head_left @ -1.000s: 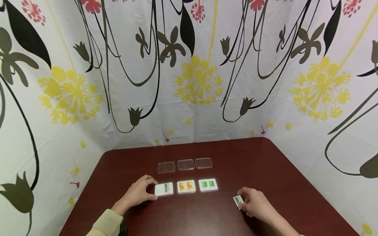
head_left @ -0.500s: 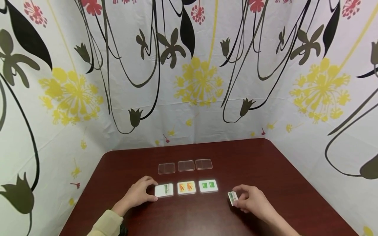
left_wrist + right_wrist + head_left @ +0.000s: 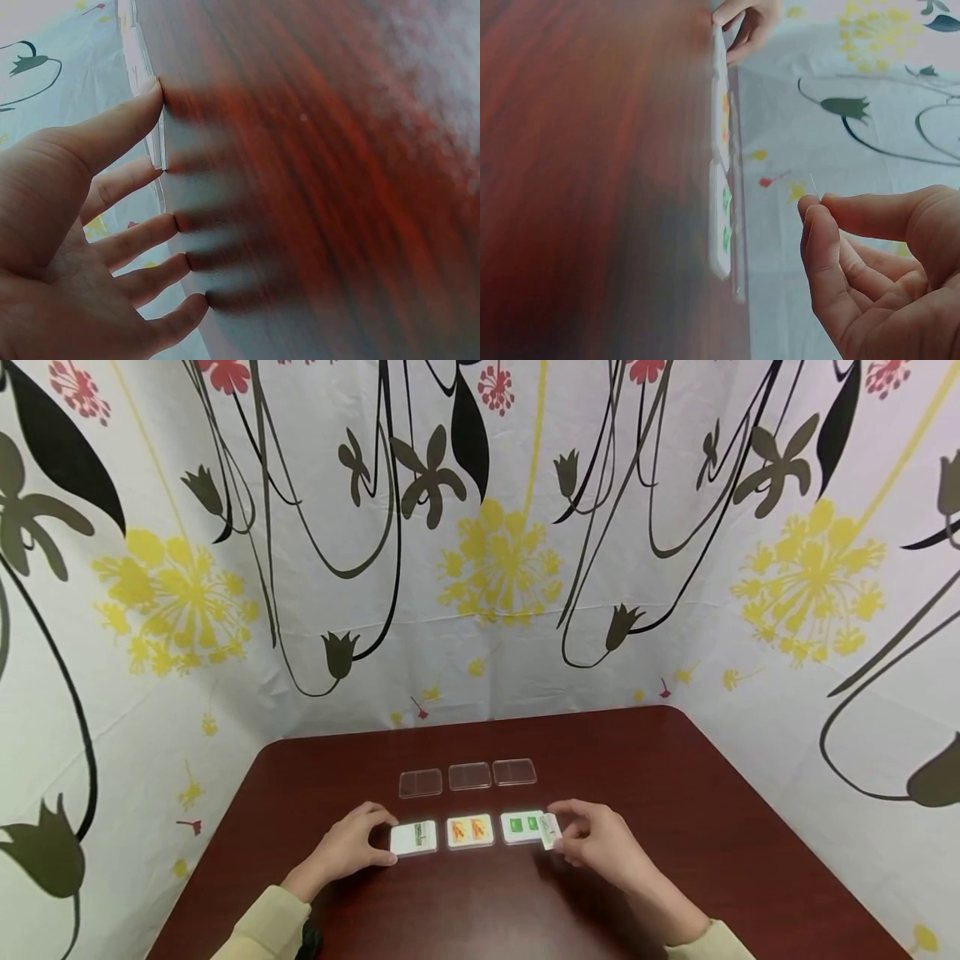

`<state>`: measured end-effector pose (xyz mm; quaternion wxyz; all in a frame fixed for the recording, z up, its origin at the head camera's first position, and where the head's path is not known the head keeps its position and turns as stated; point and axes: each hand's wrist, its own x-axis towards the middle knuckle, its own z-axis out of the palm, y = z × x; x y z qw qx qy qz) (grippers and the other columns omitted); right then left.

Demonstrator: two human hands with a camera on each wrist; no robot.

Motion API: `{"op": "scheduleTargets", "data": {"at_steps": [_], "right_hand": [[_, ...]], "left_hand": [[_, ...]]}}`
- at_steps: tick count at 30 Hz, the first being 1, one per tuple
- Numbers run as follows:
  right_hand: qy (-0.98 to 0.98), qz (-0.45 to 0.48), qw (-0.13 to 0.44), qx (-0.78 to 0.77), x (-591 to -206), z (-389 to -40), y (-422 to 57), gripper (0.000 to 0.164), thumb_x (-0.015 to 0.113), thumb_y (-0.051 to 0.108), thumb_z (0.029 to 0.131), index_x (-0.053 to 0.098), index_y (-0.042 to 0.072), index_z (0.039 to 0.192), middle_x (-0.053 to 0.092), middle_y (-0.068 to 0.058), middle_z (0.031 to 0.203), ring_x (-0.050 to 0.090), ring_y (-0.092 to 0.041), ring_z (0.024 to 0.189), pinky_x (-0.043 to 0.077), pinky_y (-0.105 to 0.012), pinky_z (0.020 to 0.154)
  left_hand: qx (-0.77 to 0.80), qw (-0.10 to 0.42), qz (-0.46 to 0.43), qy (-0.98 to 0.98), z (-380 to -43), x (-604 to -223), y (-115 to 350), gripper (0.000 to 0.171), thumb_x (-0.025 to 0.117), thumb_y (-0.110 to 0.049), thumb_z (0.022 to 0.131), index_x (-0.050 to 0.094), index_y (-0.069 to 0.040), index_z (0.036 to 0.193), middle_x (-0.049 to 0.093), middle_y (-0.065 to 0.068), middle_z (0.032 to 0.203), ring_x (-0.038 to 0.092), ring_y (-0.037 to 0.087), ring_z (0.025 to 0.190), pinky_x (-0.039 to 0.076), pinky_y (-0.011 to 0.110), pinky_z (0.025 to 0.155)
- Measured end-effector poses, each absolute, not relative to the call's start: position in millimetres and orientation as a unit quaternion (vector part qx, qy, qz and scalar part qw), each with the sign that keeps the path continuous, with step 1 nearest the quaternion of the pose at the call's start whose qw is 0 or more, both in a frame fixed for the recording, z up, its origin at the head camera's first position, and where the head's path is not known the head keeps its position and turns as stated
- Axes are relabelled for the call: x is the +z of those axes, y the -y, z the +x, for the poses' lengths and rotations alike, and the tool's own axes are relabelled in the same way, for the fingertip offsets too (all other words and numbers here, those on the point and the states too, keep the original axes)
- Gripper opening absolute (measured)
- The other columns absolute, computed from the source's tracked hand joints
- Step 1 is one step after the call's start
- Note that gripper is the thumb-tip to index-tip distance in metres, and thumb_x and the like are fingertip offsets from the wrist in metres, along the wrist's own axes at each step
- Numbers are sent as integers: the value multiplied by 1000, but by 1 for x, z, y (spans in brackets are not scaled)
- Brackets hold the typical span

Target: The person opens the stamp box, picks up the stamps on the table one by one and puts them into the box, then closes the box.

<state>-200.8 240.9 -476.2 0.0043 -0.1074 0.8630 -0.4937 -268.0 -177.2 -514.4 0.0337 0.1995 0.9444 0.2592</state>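
In the head view my left hand (image 3: 348, 845) holds the left end of a flat white case (image 3: 408, 839) on the table, thumb at its near edge and index finger at its far edge. The case shows a green-printed mark at its right. My right hand (image 3: 603, 843) pinches a small thin white card (image 3: 551, 832) with green print, tilted above the right end of another case (image 3: 517, 827) with two green pictures. Between them lies a case (image 3: 470, 832) with two orange pictures. In the right wrist view the card (image 3: 814, 185) appears edge-on between thumb and fingers.
Behind the cases, three shallow clear plastic trays or lids (image 3: 421, 783) lie in a row. Everything rests on a dark red-brown table (image 3: 480, 910) with rounded far corners. A white flower-patterned curtain (image 3: 510, 677) surrounds the table's back and sides.
My right hand has moved left and away from me with the card, from beside the row to over the right-hand case. The left hand keeps its place at the left case.
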Motion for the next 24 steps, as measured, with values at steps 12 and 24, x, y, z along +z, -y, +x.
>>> {"op": "scheduleTargets", "data": {"at_steps": [12,24], "right_hand": [[-866,-159,-12,-473,-465,-221,-190,42,83,9,80,70,15,120,71,7,73,69,-12,69,51,-28,63],[-871,-192,-29,-452,-461,-243,-123,40,86,10,78,73,16,116,68,10,70,63,-9,62,48,-27,55]], "left_hand": [[255,36,197,-946,-269,-515,177,51,89,-37,76,70,-20,120,55,4,133,53,30,124,47,56,93],[252,41,196,-947,-269,-515,178,51,88,-39,78,69,-21,123,53,6,137,50,32,128,45,60,94]]}}
